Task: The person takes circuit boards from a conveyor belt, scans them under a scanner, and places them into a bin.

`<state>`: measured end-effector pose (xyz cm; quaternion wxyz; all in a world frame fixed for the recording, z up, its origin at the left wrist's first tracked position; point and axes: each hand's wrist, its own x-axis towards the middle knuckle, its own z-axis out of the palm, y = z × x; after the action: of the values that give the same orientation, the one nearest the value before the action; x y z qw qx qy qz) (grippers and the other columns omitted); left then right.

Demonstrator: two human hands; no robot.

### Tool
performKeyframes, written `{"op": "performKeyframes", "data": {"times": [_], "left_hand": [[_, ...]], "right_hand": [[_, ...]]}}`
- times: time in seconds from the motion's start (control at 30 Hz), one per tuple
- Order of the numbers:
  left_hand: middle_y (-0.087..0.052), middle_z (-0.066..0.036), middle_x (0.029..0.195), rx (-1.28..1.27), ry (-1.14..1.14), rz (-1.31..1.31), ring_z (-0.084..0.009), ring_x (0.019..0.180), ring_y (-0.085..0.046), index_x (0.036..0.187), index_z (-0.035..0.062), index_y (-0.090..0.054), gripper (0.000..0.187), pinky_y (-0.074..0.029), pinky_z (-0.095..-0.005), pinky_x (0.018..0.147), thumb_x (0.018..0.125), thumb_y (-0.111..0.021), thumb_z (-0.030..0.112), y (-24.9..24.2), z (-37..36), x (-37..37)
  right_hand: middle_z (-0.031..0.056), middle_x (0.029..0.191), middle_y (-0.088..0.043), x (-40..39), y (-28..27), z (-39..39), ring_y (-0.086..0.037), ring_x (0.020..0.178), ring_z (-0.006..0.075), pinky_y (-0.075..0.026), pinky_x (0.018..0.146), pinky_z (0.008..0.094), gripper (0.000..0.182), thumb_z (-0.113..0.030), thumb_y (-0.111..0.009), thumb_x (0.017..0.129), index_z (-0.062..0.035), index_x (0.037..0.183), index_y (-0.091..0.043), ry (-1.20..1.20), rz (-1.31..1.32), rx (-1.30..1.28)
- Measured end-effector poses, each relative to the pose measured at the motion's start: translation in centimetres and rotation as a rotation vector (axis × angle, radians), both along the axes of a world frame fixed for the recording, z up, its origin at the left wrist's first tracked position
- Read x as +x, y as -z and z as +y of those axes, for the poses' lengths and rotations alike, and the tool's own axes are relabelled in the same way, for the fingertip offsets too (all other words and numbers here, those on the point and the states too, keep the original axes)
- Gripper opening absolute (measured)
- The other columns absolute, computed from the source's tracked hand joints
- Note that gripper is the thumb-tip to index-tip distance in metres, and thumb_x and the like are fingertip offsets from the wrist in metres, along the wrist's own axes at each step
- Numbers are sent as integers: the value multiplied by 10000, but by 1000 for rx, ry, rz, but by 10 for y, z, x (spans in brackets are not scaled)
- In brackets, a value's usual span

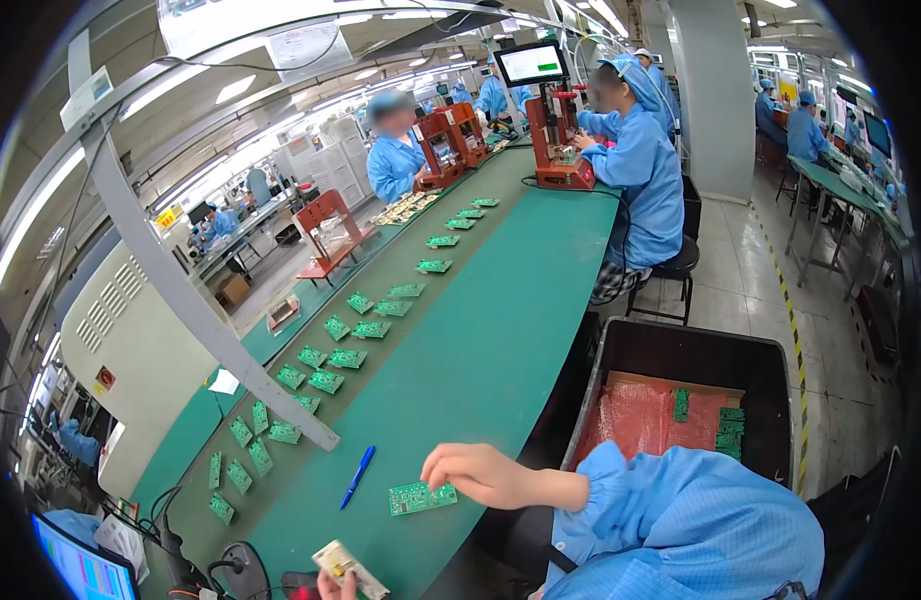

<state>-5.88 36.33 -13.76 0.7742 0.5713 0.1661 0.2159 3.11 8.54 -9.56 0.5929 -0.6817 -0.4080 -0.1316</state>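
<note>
A green circuit board lies on the green tabletop. Over its right end is my right hand, fingers curled down and close to the board; whether the fingertips grip its edge is hard to tell. At the bottom edge, my left hand holds a cream-coloured block with a small yellow part on it, thumb on top. Between the two hands and farther forward, a blue pen rests on the mat.
Rows of green boards line the belt left of the mat. A grey post slants across the left. At right stands a black bin with boards on pink wrap. Co-workers sit by red fixtures ahead. A screen is lower left.
</note>
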Motion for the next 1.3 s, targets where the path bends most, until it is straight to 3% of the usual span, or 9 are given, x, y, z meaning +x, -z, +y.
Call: {"op": "performKeyframes", "data": {"times": [0.03,0.07,0.17,0.47,0.57,0.63,0.67,0.83,1.3], "left_hand": [[-529,-139,1113,-82,-16,2,-224,1006,-530,1151,-29,-490,350,-461,-308,801,806,-548,-50,-1,7,-5],[-489,-176,1165,679,-15,-6,-269,1038,-516,1165,-31,-447,364,-464,-346,847,813,-541,-19,17,25,-12],[-441,-223,1221,-55,-42,-137,-322,1089,-492,1167,-49,-420,350,-440,-450,927,844,-507,55,16,33,-24],[-507,-197,1179,-16,-184,-120,-316,1042,-529,1160,-30,-486,380,-437,-438,904,854,-508,194,-28,24,-59],[-546,-116,1039,206,-292,-254,-238,944,-562,1100,10,-477,268,-485,-363,819,884,-508,166,19,60,-71],[-568,-83,1022,-109,-374,-245,-184,849,-600,1115,39,-482,263,-518,-328,725,868,-537,113,-5,45,-70],[-552,-116,1067,13,-423,-205,-271,888,-608,1174,25,-429,326,-526,-383,730,864,-524,60,27,74,-73],[-560,-150,1049,-106,-433,-248,-276,927,-604,1155,-10,-432,303,-549,-406,727,869,-508,53,11,71,-75],[-561,-188,1076,-156,-341,-279,-285,959,-600,1215,-28,-388,353,-546,-425,769,894,-480,88,5,80,-56]], "right_hand": [[92,985,-550,14,20,6,-559,841,214,-456,726,326,152,45,-418,829,-13,873,-551,64,10,-67],[82,958,-548,26,38,13,-557,816,213,-454,706,327,133,24,-422,836,-16,864,-545,127,21,-134],[90,878,-549,46,77,36,-563,770,267,-457,664,357,84,-28,-482,800,-22,844,-553,212,35,-179],[109,848,-540,62,99,67,-559,744,279,-464,642,357,84,-34,-547,766,-51,842,-581,402,-38,-47],[121,789,-556,59,90,62,-560,720,275,-462,629,343,126,23,-563,718,-50,807,-614,415,58,21],[106,769,-568,58,82,60,-564,703,243,-457,624,322,124,30,-554,729,-53,791,-623,472,116,-3],[78,746,-561,65,95,61,-550,688,181,-439,608,290,112,20,-552,759,-50,805,-627,451,189,82],[13,746,-515,77,110,52,-451,655,70,-358,571,207,79,-9,-504,836,-12,842,-582,328,324,93],[2,763,-518,76,108,51,-461,652,56,-372,573,195,84,-17,-490,846,2,851,-572,280,364,28]]}}
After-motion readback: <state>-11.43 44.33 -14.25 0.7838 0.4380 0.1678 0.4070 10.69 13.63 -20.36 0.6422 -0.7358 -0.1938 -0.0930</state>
